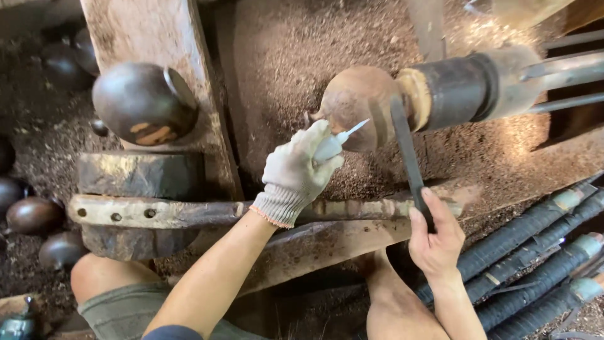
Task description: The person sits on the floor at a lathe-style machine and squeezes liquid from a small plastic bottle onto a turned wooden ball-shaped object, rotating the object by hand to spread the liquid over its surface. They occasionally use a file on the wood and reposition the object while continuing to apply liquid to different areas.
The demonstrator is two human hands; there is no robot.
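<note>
A rounded brown wooden workpiece is mounted on a lathe chuck at upper centre. My left hand, in a white knit glove, grips a small white-handled tool whose tip touches the workpiece's lower front. My bare right hand holds the lower end of a long dark flat chisel. The chisel's upper end rests against the workpiece next to the chuck. A wooden tool rest bar runs across below both hands.
Sawdust covers the bed behind the lathe. A dark turned sphere sits on a wooden post at upper left. Several dark round pieces lie at the left edge. Wrapped tool handles lie at lower right. My knees are below.
</note>
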